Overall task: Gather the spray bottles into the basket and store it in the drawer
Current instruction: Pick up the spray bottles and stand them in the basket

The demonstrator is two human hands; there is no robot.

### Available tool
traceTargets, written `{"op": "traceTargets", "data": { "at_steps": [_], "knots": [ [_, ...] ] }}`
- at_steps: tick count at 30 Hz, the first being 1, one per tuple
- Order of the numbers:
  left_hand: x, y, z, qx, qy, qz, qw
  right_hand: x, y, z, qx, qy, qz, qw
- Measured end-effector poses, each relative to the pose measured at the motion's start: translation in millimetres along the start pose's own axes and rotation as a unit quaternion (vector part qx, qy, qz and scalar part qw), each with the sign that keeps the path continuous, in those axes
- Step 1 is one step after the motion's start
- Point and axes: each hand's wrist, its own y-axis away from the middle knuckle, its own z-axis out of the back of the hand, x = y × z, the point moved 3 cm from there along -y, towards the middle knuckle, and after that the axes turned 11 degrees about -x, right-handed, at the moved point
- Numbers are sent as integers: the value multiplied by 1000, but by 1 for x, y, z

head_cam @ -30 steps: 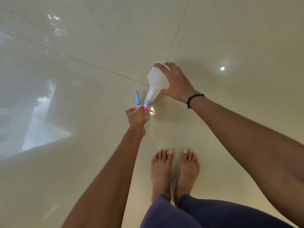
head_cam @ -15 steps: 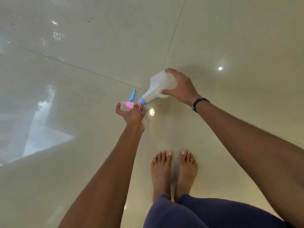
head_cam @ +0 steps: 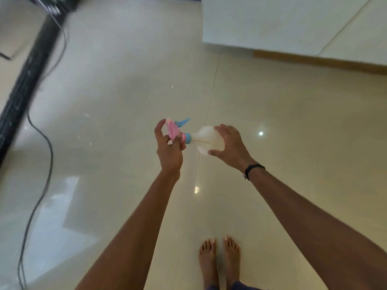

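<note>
A white spray bottle (head_cam: 206, 139) is held sideways above the glossy tiled floor (head_cam: 117, 97), out in front of the person, with its nozzle end pointing left. The pink spray head (head_cam: 172, 130), with its blue trigger (head_cam: 183, 122) sticking up and to the right, is pinched by the left hand (head_cam: 168, 150); the thumb and lower fingers are closed on the head while the index finger is raised beside it. The round body of the bottle is cupped from the right by the right hand (head_cam: 230, 146), with fingers spread over the top and the thumb pressed under the base. A black bracelet (head_cam: 253, 169) is worn on the right wrist. 2 bare feet (head_cam: 218, 260) are seen on the floor below the arms, near the lower edge. A black cable (head_cam: 39, 178) is trailed across the floor at the left, beside a dark strip (head_cam: 27, 74). White cabinets (head_cam: 272, 24) with a wooden base are seen at the upper right, well apart from the bottle.
</note>
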Motion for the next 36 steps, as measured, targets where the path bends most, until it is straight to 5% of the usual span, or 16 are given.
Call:
{"op": "traceTargets", "data": {
  "at_steps": [5, 12, 18, 26, 31, 36],
  "knots": [
    [-126, -8, -62, 98, -54, -115, 987, 46, -46, 101, 27, -1, 30, 999],
    [-237, -37, -189, 267, -65, -162, 948, 59, -139, 213, 15, -114, 19, 993],
    [-282, -63, -315, 264, -73, -161, 948, 23, -224, 282, -146, -145, 9, 978],
    [-323, -78, -438, 219, -89, -240, 942, 19, -312, 359, -426, -128, -4, 895],
    [-374, -130, -492, 296, -81, -301, 903, 27, -371, 381, -428, -129, 59, 893],
    [-393, -204, -536, 419, -141, -262, 858, 11, -439, 378, -402, -138, 63, 903]
  ]
}}
